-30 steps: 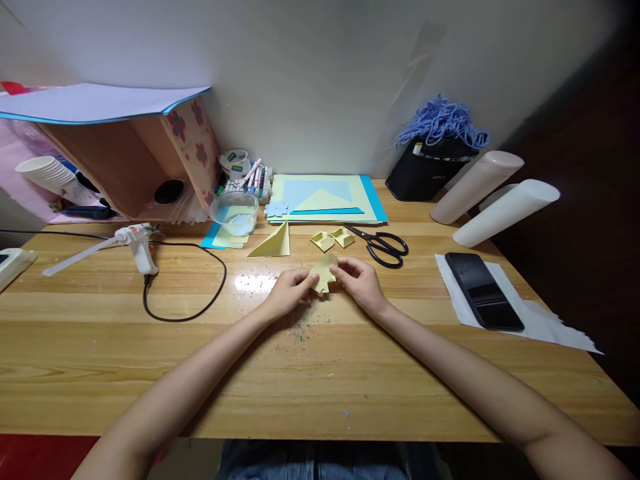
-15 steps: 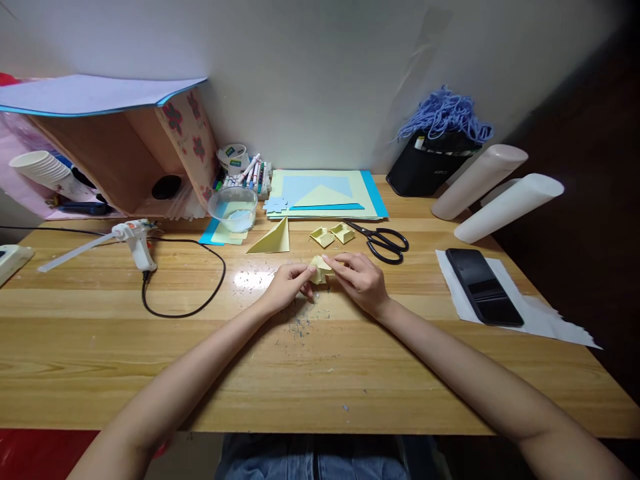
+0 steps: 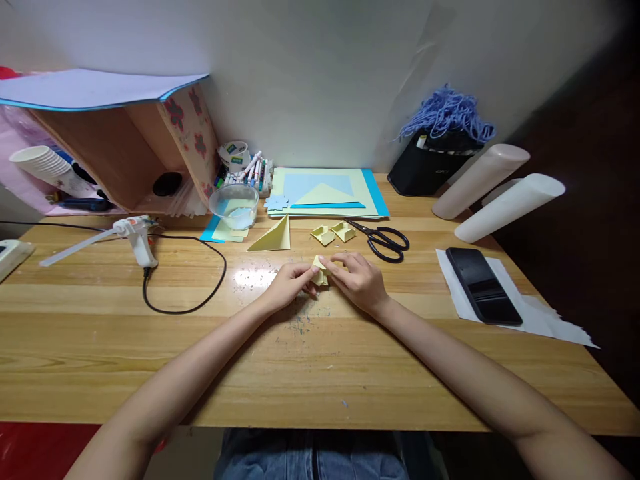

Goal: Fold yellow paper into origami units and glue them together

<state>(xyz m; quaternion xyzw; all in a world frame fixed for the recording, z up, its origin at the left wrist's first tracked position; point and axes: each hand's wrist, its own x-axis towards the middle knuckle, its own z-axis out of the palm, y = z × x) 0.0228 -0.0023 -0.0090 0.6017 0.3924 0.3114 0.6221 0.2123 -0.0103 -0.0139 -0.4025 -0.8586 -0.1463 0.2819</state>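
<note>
My left hand pinches a small folded piece of yellow paper between thumb and fingers, just above the table. From the other side my right hand holds the same paper, its index finger laid along the upper part; my right thumb is mostly hidden. Just beyond my hands lie two small folded yellow paper pieces side by side. A larger creased yellow paper triangle stands to their left. Black-handled scissors lie to their right.
A white glue gun with a looped black cord lies left. Behind are a clear plastic bowl, markers and stacked paper sheets. A phone rests on tissue at right, near white rolls. Small scraps dot the table.
The folded yellow paper has turned a little between my fingers, now standing more upright. My right fingers have shifted slightly on it. The view has moved a little.
</note>
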